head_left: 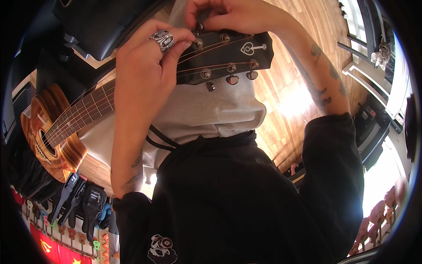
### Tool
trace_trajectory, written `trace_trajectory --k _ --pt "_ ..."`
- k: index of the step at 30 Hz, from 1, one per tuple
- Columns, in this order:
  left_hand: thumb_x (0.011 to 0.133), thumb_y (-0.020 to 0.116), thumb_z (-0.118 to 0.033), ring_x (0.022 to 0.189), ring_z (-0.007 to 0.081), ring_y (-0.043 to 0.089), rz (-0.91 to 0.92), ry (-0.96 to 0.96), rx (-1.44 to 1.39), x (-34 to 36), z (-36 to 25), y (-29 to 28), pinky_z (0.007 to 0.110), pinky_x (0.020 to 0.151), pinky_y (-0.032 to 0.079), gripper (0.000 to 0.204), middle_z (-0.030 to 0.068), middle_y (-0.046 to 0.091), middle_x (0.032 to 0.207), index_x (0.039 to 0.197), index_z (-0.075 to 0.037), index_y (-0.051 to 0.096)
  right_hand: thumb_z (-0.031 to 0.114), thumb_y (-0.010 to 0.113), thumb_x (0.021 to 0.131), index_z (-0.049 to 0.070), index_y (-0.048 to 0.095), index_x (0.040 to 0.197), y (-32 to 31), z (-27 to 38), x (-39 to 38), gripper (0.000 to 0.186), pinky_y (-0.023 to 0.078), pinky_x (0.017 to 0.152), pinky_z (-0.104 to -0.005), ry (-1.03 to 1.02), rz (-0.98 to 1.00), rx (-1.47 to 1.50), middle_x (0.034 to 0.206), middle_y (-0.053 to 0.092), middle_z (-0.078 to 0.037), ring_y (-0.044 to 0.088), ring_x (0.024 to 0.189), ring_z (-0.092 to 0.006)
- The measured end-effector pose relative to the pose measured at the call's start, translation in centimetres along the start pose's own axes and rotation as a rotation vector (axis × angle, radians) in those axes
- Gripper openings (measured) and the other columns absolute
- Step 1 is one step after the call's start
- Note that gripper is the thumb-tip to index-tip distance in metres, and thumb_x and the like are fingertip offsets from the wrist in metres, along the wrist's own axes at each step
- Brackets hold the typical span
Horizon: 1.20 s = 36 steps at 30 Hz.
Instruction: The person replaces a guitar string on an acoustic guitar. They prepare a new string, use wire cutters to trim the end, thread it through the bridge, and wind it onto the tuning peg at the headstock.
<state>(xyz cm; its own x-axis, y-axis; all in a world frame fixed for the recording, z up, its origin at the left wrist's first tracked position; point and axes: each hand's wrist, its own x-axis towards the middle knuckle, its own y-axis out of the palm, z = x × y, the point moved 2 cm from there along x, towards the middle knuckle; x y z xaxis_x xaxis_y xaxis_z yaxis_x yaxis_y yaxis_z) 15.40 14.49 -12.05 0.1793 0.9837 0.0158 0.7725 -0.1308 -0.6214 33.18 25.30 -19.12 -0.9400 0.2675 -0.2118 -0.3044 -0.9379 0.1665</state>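
An acoustic guitar lies across my lap, its wooden body at the left and its black headstock at upper centre. My left hand, with a large silver ring, is over the neck. Its thumb and forefinger pinch beside the nearest string post on the upper row, apparently on a thin guitar string; the fingertips hide most of it. My right hand reaches over the headstock's far edge, its fingers closed at a dark tuning peg. Lower-row pegs are untouched.
A black padded seat stands at upper left, close to the neck. Black gig bags and a row of small hanging instruments are at lower left. More instruments hang at lower right. Wooden floor shows beyond the headstock.
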Motion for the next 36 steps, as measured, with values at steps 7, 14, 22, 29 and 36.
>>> trace_trajectory --k 7,14,22,29,36 --pt "0.087 0.067 -0.001 0.076 0.0171 0.063 -0.010 0.015 -0.011 0.0 0.0 -0.1 0.027 0.070 0.048 0.009 0.0059 0.066 0.087 0.094 -0.003 0.073 -0.006 0.055 0.089 0.001 0.059 0.122 0.4 1.6 -0.4 0.034 0.048 0.080 -0.0220 0.046 -0.031 0.048 0.113 0.062 -0.006 0.059 0.099 -0.0106" --pt "0.087 0.067 -0.001 0.076 0.0182 0.063 -0.009 0.012 -0.006 -0.1 0.1 -0.1 0.028 0.070 0.048 0.009 0.0054 0.065 0.087 0.094 -0.003 0.073 -0.007 0.055 0.091 -0.001 0.063 0.118 0.4 1.3 -0.2 0.029 0.050 0.075 -0.0217 0.024 -0.035 0.050 0.108 0.065 -0.007 0.062 0.089 -0.0099" --pt "0.086 0.067 -0.001 0.075 0.0175 0.063 -0.005 0.005 -0.008 0.0 0.1 -0.1 0.028 0.070 0.048 0.009 0.0056 0.065 0.086 0.093 -0.003 0.073 -0.002 0.057 0.092 -0.003 0.067 0.109 0.7 1.3 -0.5 0.020 0.051 0.075 -0.0222 0.011 -0.073 0.084 0.098 0.069 -0.006 0.063 0.085 -0.0097" --pt "0.086 0.067 0.000 0.074 0.0173 0.063 -0.009 0.001 -0.013 -0.1 0.1 -0.1 0.027 0.069 0.048 0.009 0.0061 0.065 0.086 0.093 -0.002 0.072 0.008 0.058 0.097 -0.005 0.066 0.111 0.4 2.6 -0.1 0.021 0.051 0.077 -0.0231 0.151 -0.027 -0.114 0.096 0.070 -0.008 0.063 0.088 -0.0101" --pt "0.086 0.067 0.001 0.074 0.0165 0.063 -0.022 0.027 -0.032 0.0 0.1 -0.2 0.027 0.068 0.048 0.009 0.0061 0.066 0.085 0.093 -0.001 0.072 0.011 0.060 0.098 -0.005 0.066 0.109 0.0 0.6 -0.3 0.020 0.052 0.077 -0.0255 0.051 0.016 0.132 0.095 0.069 -0.007 0.063 0.085 -0.0120"
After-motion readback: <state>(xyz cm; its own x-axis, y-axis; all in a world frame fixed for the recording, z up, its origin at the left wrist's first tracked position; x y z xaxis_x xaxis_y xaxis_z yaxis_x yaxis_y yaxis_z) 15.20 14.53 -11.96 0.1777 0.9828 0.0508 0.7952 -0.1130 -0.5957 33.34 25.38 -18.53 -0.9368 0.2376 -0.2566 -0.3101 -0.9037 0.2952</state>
